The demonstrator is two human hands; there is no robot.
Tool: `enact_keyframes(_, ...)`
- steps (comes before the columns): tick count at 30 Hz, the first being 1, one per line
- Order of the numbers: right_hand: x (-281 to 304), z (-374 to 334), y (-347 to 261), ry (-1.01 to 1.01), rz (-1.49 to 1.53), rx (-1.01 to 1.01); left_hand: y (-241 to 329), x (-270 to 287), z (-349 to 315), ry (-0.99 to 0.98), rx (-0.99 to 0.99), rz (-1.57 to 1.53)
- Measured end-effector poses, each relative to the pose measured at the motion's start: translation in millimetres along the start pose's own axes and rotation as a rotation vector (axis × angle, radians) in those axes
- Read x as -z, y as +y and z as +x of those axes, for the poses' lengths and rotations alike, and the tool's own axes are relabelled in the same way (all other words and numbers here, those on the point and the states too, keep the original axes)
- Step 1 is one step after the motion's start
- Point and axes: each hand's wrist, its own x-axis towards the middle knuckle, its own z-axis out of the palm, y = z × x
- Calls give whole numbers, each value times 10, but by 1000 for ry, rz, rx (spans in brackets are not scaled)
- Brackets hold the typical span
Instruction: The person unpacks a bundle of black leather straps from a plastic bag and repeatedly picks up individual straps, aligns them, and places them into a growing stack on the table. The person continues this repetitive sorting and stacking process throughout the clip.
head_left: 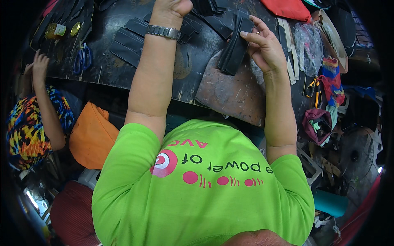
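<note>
My right hand (264,45) holds a bundle of flat black strips (234,45) by its right edge, with thumb and fingers closed on it. The bundle stands tilted over a worn brown board (230,92) at the table's near edge. My left hand (174,7) reaches to the far side of the table, a metal watch (163,32) on its wrist. The picture's upper edge cuts off its fingers, so what they hold is hidden. Beside that forearm lie stacks of black strips (126,46), and more black strips (209,7) are piled near the hand.
On the dark table (111,76) lie blue-handled scissors (83,59), a small jar (55,30) and a round lid (75,28). At right are long pale strips (292,53), clear plastic (308,45) and orange-handled pliers (314,91). Another person's hand (40,65) rests at the left edge.
</note>
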Motion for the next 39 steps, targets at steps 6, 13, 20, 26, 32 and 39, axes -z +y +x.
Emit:
enact_keyframes(6, -71, -13, -30, 49, -23, -3, -1, -5, -13, 3, 6, 9)
enact_keyframes(13, -76, -43, -53, 38, -78, 24, -5, -39, -41, 9, 8, 12)
enact_keyframes(20, -70, -70, -107, 40, -170, 43, -2, -56, -44, -27, 15, 8)
enact_keyframes(26, -96, -96, -192, 52, -314, 75, -24, -138, -86, -9, 37, 15)
enact_keyframes(32, -16, -285, -427, 53, -521, 59, -59, -216, -100, -36, 42, 27)
enact_keyframes(39, 244, -838, -302, 248, -610, 72, -177, -224, -91, -105, 79, 69)
